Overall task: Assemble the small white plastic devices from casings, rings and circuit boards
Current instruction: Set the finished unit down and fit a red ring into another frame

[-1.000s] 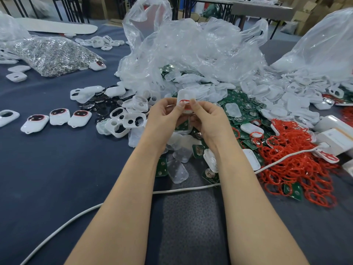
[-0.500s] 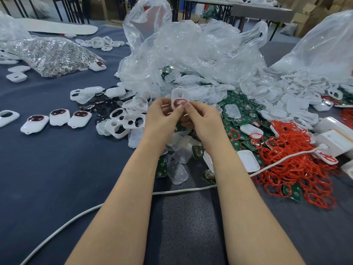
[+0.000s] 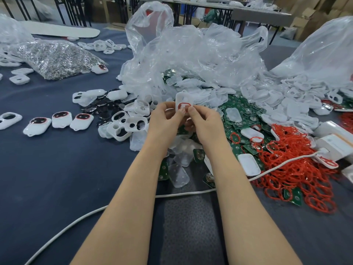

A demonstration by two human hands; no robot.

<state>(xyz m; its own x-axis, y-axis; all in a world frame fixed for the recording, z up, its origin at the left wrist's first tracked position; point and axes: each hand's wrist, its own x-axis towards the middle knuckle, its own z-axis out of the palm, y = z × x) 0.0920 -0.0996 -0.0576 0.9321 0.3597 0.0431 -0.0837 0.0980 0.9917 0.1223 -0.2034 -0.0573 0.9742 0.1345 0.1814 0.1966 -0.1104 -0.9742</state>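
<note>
At the far left, on the dark blue table cover, we see a clear bag of silvery metal bits, and nearer to us a row of three assembled white plastic devices with dark red-rimmed windows. Just right of them lies a cluster of empty white plastic casings with two holes. In the middle, our left hand and right hand meet above the table, with a small white plastic casing between them. Both thumbs and forefingers pinch its lower edge from either side, and the other fingers are curled underneath. The casing stands up out of the fingertips, its open face toward us, and a red rubber ring sits in it just above the thumb tips. Right of the hands spreads a heap of green circuit boards, then a pile of loose red rings. A white cable runs across under our forearms.
</note>
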